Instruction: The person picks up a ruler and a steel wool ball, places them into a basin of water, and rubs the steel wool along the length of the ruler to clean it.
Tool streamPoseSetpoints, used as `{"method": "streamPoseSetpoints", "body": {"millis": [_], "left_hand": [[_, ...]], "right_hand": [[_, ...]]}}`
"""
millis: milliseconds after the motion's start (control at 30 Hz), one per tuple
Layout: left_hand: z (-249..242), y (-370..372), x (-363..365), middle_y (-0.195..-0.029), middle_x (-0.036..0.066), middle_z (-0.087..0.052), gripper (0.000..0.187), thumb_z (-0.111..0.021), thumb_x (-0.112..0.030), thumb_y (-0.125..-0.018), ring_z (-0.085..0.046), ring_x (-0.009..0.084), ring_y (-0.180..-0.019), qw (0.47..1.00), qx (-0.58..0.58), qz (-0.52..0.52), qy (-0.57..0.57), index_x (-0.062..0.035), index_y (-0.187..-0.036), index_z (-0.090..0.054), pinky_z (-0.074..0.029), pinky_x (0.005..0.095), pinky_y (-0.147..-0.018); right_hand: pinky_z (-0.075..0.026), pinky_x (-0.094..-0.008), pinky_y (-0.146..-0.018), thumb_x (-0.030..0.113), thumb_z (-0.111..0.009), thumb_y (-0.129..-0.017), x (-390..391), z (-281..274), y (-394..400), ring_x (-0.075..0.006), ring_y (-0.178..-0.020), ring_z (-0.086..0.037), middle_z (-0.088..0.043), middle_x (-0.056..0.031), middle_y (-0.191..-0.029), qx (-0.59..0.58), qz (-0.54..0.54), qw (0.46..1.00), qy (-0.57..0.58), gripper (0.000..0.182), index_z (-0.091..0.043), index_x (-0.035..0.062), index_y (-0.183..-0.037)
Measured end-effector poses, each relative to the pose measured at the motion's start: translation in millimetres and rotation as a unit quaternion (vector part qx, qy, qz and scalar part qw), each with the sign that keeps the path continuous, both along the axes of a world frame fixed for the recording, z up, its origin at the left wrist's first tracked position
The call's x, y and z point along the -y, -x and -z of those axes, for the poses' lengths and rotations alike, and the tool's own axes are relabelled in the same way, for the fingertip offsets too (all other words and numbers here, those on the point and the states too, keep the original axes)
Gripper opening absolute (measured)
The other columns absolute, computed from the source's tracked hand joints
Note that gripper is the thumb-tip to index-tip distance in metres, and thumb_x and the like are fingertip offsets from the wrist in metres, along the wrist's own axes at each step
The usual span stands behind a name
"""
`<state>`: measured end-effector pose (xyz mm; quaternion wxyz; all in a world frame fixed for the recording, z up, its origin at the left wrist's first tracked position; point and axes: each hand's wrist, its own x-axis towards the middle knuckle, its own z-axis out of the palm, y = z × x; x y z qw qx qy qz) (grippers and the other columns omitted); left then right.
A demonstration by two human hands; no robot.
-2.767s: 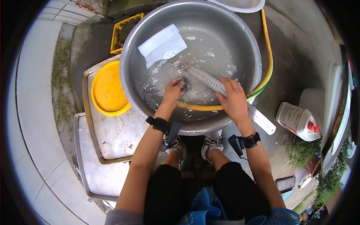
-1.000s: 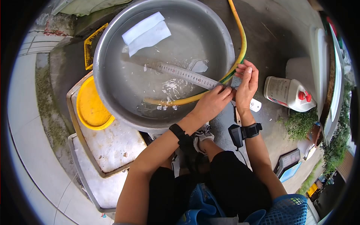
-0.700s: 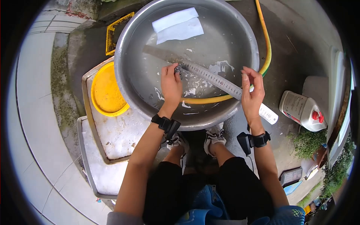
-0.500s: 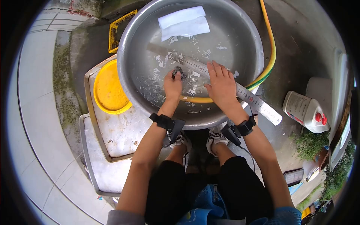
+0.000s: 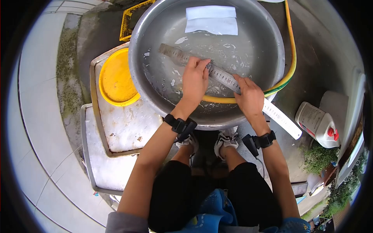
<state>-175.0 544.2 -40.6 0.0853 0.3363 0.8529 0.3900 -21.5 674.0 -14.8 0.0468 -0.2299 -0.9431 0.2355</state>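
Note:
A long metal ruler (image 5: 282, 119) slants across the big metal basin (image 5: 134, 58), its far end under the water and its near end sticking out past the right rim. My right hand (image 5: 250, 96) is closed around the ruler near that rim. Pinched in my left hand (image 5: 195, 80) is a dark steel wool scrubber (image 5: 208, 66), mostly covered by the fingers. It presses on the ruler's face near the middle. Behind the hands, a folded white cloth (image 5: 211, 20) lies in the water at the back of the basin.
A yellow hose (image 5: 290, 46) curves over the basin's right side and into it. To the left, a yellow round lid (image 5: 118, 77) rests on metal trays (image 5: 124, 134), with a yellow crate (image 5: 126, 25) behind. A white jug (image 5: 316, 124) with a red cap stands at right.
My left hand has brought the scrubber up and right onto the ruler. My right hand has gone from lying spread on the ruler to gripping it. The view has shifted slightly.

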Motion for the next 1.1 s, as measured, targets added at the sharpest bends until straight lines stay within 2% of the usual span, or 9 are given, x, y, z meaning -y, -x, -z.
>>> {"method": "streamPoseSetpoints", "body": {"millis": [167, 233, 367, 567, 633, 767, 867, 1000, 1100], "left_hand": [[-20.9, -13.3, -12.8, -0.099, 0.011, -0.057, 0.031, -0.063, 0.003, -0.083, -0.060, 0.0287, -0.089, 0.994, -0.007, 0.087, -0.059, -0.0078, -0.111, -0.069, -0.050, 0.0372, -0.076], [-17.9, 13.6, -9.8, -0.098, 0.012, -0.058, 0.030, -0.062, 0.003, -0.084, -0.061, 0.0297, -0.088, 0.998, -0.069, -0.002, -0.007, -0.0074, -0.111, -0.069, -0.051, 0.0375, -0.076], [-22.2, 7.5, -7.2, -0.098, 0.012, -0.057, 0.028, -0.062, 0.003, -0.084, -0.061, 0.0317, -0.083, 0.999, -0.042, -0.013, -0.018, -0.0061, -0.110, -0.069, -0.051, 0.0389, -0.074], [-32.8, -20.8, -22.0, -0.095, 0.011, -0.056, 0.030, -0.063, 0.003, -0.082, -0.057, 0.0314, -0.093, 0.991, -0.022, 0.105, -0.075, -0.0061, -0.110, -0.068, -0.048, 0.0397, -0.082], [-23.4, 13.7, -14.7, -0.094, 0.011, -0.055, 0.032, -0.064, 0.004, -0.080, -0.056, 0.0312, -0.090, 0.996, -0.084, 0.012, -0.017, -0.0064, -0.111, -0.068, -0.048, 0.0402, -0.080], [-24.9, 6.9, -5.8, -0.093, 0.010, -0.054, 0.033, -0.064, 0.004, -0.080, -0.055, 0.0313, -0.089, 0.997, -0.079, -0.007, 0.012, -0.0071, -0.111, -0.068, -0.048, 0.0398, -0.079], [-38.1, -37.6, -18.2, -0.093, 0.011, -0.055, 0.031, -0.063, 0.003, -0.081, -0.055, 0.0318, -0.089, 0.992, -0.027, 0.108, -0.063, -0.0079, -0.110, -0.068, -0.048, 0.0395, -0.079], [-31.8, 3.6, -20.3, -0.094, 0.011, -0.055, 0.031, -0.064, 0.002, -0.082, -0.055, 0.0319, -0.088, 0.994, -0.094, 0.030, -0.036, -0.0085, -0.111, -0.068, -0.048, 0.0404, -0.079], [-23.9, 35.9, -6.3, -0.093, 0.010, -0.055, 0.031, -0.064, 0.002, -0.082, -0.054, 0.0317, -0.087, 0.993, -0.112, -0.027, 0.006, -0.0093, -0.110, -0.069, -0.048, 0.0408, -0.078]], "right_hand": [[-0.052, -0.0399, -0.074, 0.005, -0.079, -0.063, -5.2, -9.9, -1.0, -0.0281, -0.085, -0.064, -0.061, -0.0077, -0.088, -0.038, 0.021, 0.999, 0.005, 0.060, -0.065, 0.0131, -0.121], [-0.052, -0.0402, -0.073, 0.005, -0.079, -0.063, -3.6, -16.7, -5.9, -0.0286, -0.084, -0.064, -0.061, -0.0075, -0.087, -0.028, 0.030, 0.999, 0.003, 0.060, -0.065, 0.0132, -0.121], [-0.051, -0.0412, -0.071, 0.004, -0.078, -0.063, -3.8, -16.9, -2.0, -0.0296, -0.083, -0.064, -0.061, -0.0073, -0.087, -0.031, 0.023, 0.999, 0.004, 0.060, -0.065, 0.0134, -0.121], [-0.052, -0.0408, -0.072, 0.004, -0.078, -0.064, 1.8, -16.5, -1.8, -0.0301, -0.083, -0.065, -0.062, -0.0080, -0.086, -0.055, 0.068, 0.996, 0.036, 0.055, -0.066, 0.0122, -0.116], [-0.052, -0.0407, -0.073, 0.004, -0.077, -0.064, 5.8, -16.5, -8.8, -0.0307, -0.083, -0.064, -0.062, -0.0084, -0.087, -0.061, 0.063, 0.996, 0.032, 0.053, -0.066, 0.0120, -0.115], [-0.053, -0.0403, -0.073, 0.004, -0.076, -0.066, 7.5, -17.3, -3.5, -0.0315, -0.085, -0.065, -0.064, -0.0092, -0.090, -0.045, 0.044, 0.998, 0.030, 0.050, -0.066, 0.0122, -0.114], [-0.053, -0.0396, -0.072, 0.004, -0.076, -0.066, 5.7, -9.5, 0.5, -0.0307, -0.085, -0.065, -0.066, -0.0087, -0.091, -0.001, 0.072, 0.997, 0.030, 0.051, -0.067, 0.0129, -0.115], [-0.053, -0.0393, -0.071, 0.004, -0.075, -0.066, 4.5, -17.0, -9.5, -0.0300, -0.082, -0.065, -0.065, -0.0074, -0.088, -0.097, 0.105, 0.989, 0.026, 0.049, -0.068, 0.0132, -0.114], [-0.053, -0.0389, -0.071, 0.004, -0.075, -0.067, 1.2, -20.3, -14.2, -0.0295, -0.083, -0.066, -0.066, -0.0069, -0.089, -0.051, 0.084, 0.995, 0.019, 0.048, -0.068, 0.0134, -0.114]]}}
